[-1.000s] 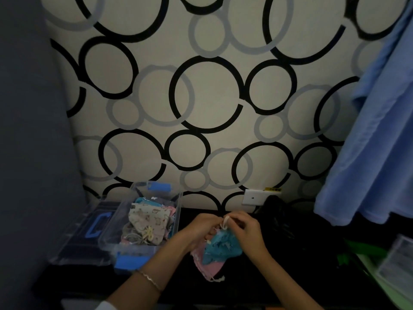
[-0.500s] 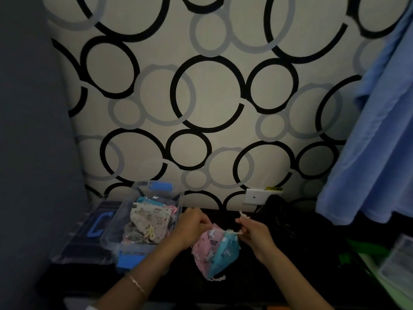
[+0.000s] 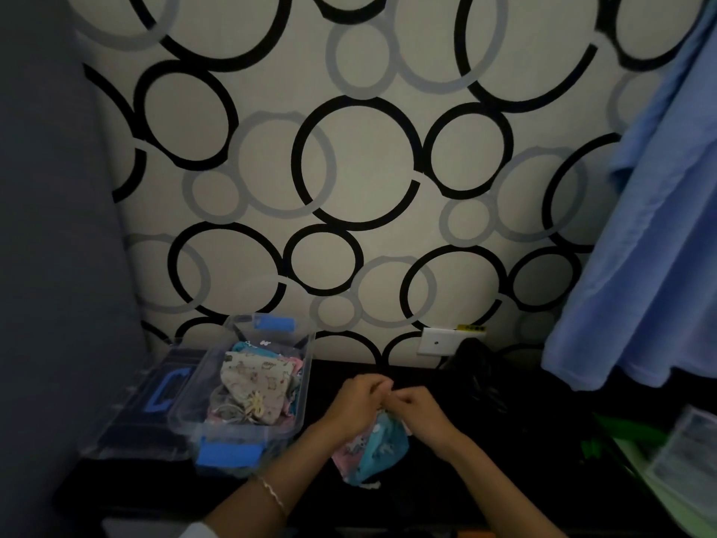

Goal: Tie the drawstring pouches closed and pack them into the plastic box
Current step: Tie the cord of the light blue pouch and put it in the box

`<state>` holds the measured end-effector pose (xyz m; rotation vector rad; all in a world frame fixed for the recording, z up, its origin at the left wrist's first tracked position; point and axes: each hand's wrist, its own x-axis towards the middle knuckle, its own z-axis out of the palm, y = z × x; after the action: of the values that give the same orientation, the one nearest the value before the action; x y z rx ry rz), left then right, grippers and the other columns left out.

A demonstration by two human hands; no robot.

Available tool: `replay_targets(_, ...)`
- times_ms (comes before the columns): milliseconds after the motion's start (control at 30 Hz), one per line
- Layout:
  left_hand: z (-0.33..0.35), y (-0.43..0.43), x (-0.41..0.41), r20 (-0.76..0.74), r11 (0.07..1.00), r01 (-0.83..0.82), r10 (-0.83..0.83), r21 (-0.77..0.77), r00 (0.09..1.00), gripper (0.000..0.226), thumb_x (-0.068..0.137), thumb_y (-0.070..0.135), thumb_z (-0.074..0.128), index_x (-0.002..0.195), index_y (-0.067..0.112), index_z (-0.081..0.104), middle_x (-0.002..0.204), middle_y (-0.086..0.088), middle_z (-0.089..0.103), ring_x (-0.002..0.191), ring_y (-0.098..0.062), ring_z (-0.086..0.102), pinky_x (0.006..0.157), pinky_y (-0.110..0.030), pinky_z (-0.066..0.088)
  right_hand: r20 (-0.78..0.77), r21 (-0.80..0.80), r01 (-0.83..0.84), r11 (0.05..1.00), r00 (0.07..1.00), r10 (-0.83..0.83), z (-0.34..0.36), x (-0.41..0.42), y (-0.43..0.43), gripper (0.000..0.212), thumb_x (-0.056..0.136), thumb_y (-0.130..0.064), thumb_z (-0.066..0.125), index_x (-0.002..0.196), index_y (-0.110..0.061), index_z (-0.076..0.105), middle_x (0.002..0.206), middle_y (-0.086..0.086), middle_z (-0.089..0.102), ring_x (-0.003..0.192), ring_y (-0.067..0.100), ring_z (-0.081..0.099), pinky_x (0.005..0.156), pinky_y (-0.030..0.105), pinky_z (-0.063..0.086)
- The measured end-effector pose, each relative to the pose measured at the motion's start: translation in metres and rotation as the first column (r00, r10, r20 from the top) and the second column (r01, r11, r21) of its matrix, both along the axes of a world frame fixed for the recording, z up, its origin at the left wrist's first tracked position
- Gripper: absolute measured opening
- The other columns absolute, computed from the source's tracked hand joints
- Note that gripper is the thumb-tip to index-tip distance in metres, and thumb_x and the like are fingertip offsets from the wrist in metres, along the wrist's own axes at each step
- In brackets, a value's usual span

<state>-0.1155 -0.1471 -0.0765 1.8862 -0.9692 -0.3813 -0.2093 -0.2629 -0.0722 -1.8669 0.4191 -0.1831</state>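
A pink and blue drawstring pouch (image 3: 372, 450) hangs over the dark table, below both hands. My left hand (image 3: 359, 401) and my right hand (image 3: 417, 407) meet at the pouch's gathered top, fingers curled around its cord. The cord itself is mostly hidden by the fingers. To the left stands the clear plastic box (image 3: 194, 401) with blue latches. It holds several tied pouches, the topmost cream with small prints (image 3: 252, 382).
The box's clear lid with a blue handle (image 3: 155, 394) lies left of the box. A blue cloth (image 3: 640, 246) hangs at the right. A dark bundle (image 3: 477, 374) sits under a wall socket (image 3: 436, 341). Green and pale items (image 3: 679, 452) lie at the right edge.
Half a second ago my hands were apart, pulling the cord ends sideways. They have come together above the pouch's top.
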Motion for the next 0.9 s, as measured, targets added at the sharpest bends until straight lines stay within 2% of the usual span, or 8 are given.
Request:
replay_targets(67, -0.009, 0.000, -0.007, -0.067, 1.000, 0.015, -0.013, 0.027, 0.998, 0.029, 0.103, 0.040, 0.037, 0.115, 0.024, 0.058, 0.105, 0.002, 0.065, 0.097, -0.011, 0.063, 0.084, -0.030, 0.049, -0.005, 0.047, 0.045, 0.998, 0.999, -0.045, 0.001, 0.000, -0.001, 0.038, 0.098, -0.023, 0.055, 0.063, -0.010, 0.057, 0.053, -0.005, 0.053, 0.048, 0.003, 0.049, 0.048, 0.015, 0.038)
replay_targets(167, -0.016, 0.002, -0.016, -0.199, 1.000, -0.004, -0.001, -0.023, 0.980, 0.026, 0.102, 0.046, 0.034, 0.119, 0.032, 0.049, 0.106, 0.010, 0.063, 0.088, 0.006, 0.062, 0.068, -0.010, 0.046, -0.007, 0.054, 0.053, 0.997, 0.999, -0.053, 0.001, -0.001, 0.001, 0.032, 0.098, -0.021, 0.055, 0.074, -0.002, 0.066, 0.057, -0.004, 0.060, 0.049, 0.001, 0.056, 0.048, 0.014, 0.045)
replay_targets(233, -0.015, 0.002, -0.015, -0.174, 0.997, -0.050, 0.039, -0.059, 0.984, 0.021, 0.103, 0.038, 0.037, 0.112, 0.028, 0.052, 0.101, 0.006, 0.064, 0.085, 0.003, 0.062, 0.067, -0.015, 0.048, 0.013, 0.073, 0.086, 0.994, 0.996, -0.088, -0.001, 0.000, 0.001, 0.029, 0.097, -0.020, 0.058, 0.084, 0.004, 0.070, 0.064, 0.001, 0.064, 0.055, 0.004, 0.060, 0.051, 0.016, 0.048)
replay_targets(367, -0.006, 0.006, -0.006, -0.109, 0.991, -0.110, 0.101, -0.077, 0.989, 0.020, 0.103, 0.018, 0.040, 0.109, 0.015, 0.059, 0.101, -0.001, 0.064, 0.095, -0.017, 0.062, 0.085, -0.035, 0.050, 0.037, 0.137, 0.183, 0.974, 0.981, -0.189, -0.004, -0.001, -0.004, 0.023, 0.092, -0.018, 0.064, 0.081, 0.000, 0.074, 0.070, 0.005, 0.069, 0.062, 0.007, 0.064, 0.056, 0.017, 0.050)
replay_targets(467, -0.004, 0.012, -0.002, -0.020, 0.999, -0.034, 0.034, 0.002, 0.999, 0.025, 0.101, 0.014, 0.041, 0.101, 0.013, 0.066, 0.098, -0.003, 0.068, 0.091, -0.018, 0.064, 0.083, -0.035, 0.050, 0.040, 0.135, 0.173, 0.976, 0.983, -0.180, -0.005, -0.003, -0.006, 0.021, 0.090, -0.018, 0.067, 0.075, -0.004, 0.074, 0.069, 0.003, 0.071, 0.064, 0.008, 0.066, 0.057, 0.014, 0.051)
replay_targets(700, 0.001, 0.018, -0.001, -0.140, 0.999, 0.022, -0.025, -0.029, 0.990, 0.012, 0.083, 0.033, 0.072, 0.072, 0.029, 0.071, 0.068, 0.011, 0.066, 0.063, 0.003, 0.058, 0.061, -0.017, 0.044, 0.091, 0.103, 0.200, 0.974, 0.974, -0.209, 0.002, 0.004, -0.006, 0.013, 0.084, -0.006, 0.072, 0.077, -0.006, 0.062, 0.078, 0.017, 0.069, 0.074, 0.021, 0.064, 0.074, 0.032, 0.054)
replay_targets(800, 0.000, 0.016, 0.000, -0.151, 0.999, -0.007, 0.000, -0.050, 0.989, 0.013, 0.084, 0.028, 0.072, 0.082, 0.015, 0.076, 0.074, 0.003, 0.070, 0.068, -0.003, 0.061, 0.064, -0.020, 0.047, 0.099, 0.070, 0.095, 0.993, 0.990, -0.102, 0.004, 0.000, -0.008, 0.012, 0.081, 0.000, 0.071, 0.079, -0.007, 0.062, 0.070, 0.007, 0.068, 0.070, 0.013, 0.065, 0.068, 0.024, 0.054)
replay_targets(900, 0.001, 0.014, -0.002, -0.120, 0.999, -0.027, 0.025, -0.017, 0.992, 0.014, 0.087, 0.027, 0.068, 0.084, 0.015, 0.074, 0.075, 0.005, 0.067, 0.069, -0.003, 0.060, 0.063, -0.017, 0.046, 0.096, -0.113, 0.067, 0.991, 0.994, -0.056, 0.006, -0.003, -0.009, 0.013, 0.080, -0.002, 0.073, 0.082, -0.014, 0.067, 0.080, 0.005, 0.071, 0.075, 0.011, 0.067, 0.069, 0.020, 0.055)
